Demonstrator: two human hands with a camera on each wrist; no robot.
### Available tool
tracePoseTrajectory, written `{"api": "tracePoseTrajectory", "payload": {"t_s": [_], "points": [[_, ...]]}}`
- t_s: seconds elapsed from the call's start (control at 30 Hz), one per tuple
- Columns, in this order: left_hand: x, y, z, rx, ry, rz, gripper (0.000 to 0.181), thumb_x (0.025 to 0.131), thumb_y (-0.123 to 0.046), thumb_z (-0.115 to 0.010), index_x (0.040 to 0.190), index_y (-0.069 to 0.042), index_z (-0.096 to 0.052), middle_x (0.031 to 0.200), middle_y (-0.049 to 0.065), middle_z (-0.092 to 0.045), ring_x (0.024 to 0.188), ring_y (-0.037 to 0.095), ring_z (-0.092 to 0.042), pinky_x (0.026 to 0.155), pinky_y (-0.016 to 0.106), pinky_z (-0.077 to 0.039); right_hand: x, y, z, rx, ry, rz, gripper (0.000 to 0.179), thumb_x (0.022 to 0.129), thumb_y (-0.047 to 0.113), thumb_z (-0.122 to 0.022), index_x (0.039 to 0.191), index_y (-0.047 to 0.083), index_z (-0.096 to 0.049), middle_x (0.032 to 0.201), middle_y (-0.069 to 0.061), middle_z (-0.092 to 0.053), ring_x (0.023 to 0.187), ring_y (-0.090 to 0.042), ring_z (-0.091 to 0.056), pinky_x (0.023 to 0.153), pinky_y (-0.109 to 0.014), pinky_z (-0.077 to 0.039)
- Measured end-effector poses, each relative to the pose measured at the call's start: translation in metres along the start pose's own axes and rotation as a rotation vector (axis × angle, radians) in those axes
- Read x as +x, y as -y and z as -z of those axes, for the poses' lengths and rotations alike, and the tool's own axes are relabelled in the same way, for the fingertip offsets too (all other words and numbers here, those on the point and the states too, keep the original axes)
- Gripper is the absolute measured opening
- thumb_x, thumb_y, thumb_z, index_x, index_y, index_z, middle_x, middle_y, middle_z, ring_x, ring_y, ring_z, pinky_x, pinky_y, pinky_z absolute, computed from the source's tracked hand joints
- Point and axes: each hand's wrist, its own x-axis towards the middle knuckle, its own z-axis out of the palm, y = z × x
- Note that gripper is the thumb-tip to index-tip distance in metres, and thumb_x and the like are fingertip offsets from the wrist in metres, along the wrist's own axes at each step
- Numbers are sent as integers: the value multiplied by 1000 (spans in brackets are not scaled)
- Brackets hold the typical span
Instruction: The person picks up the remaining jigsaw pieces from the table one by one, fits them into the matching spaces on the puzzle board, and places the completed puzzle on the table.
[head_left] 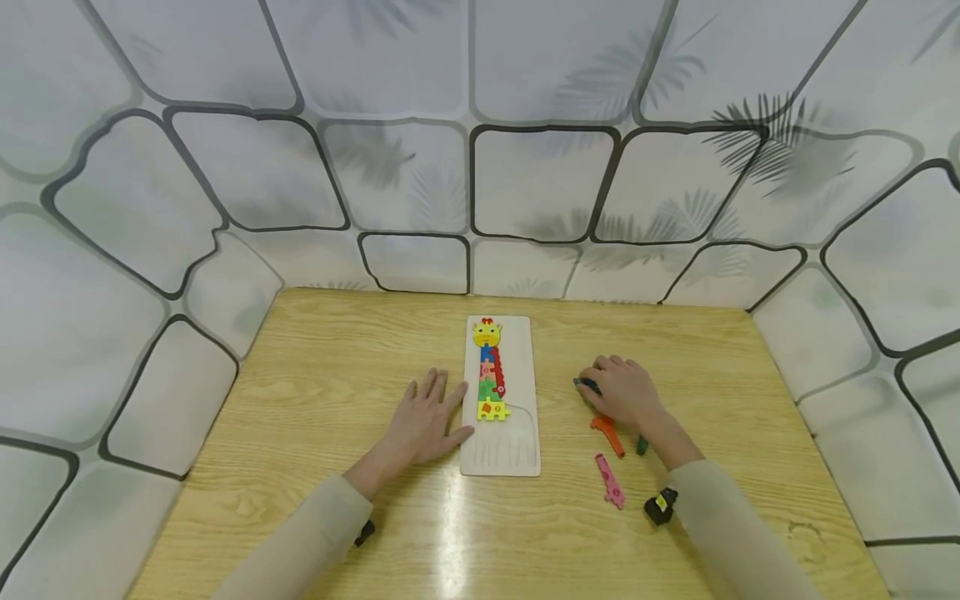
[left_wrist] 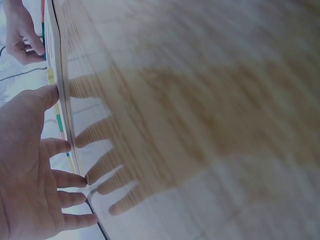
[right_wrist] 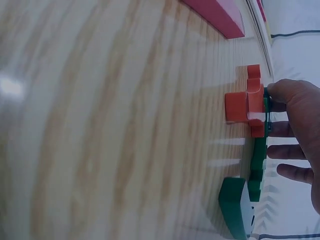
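Note:
A pale wooden puzzle board [head_left: 517, 358] lies on the table, bearing a giraffe of joined pieces: a yellow head [head_left: 487, 334], a red mane [head_left: 498, 372], coloured neck blocks and a yellow block [head_left: 491, 411]. My left hand [head_left: 429, 421] rests spread flat beside the board, thumb and forefinger at its left edge. To the right of the board, my right hand [head_left: 621, 390] pinches a dark green puzzle piece [head_left: 589, 385] between thumb and fingers, low over the table; the hand covers part of it. Close by lies an orange piece [right_wrist: 255, 102].
Nearer my right forearm lie a pink piece [head_left: 611, 482] and another green piece [head_left: 642, 445]. A black wrist device [head_left: 661, 506] sits under the right sleeve. Patterned white cloth walls [head_left: 420, 175] rise along the back and sides of the wooden table [head_left: 337, 333].

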Motion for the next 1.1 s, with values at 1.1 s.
{"api": "tracePoseTrajectory", "payload": {"t_s": [1.1], "points": [[0,0,1,7,10,2,79,103,-68,-46,165,-20,-37,170,26,-34,160,44,-30,125,65,-36,2,-1,0,-14,-1,54,42,99,52,-68,122,16,-75,110,-7,-70,96,-26,-63,82,-47,-59]]}}
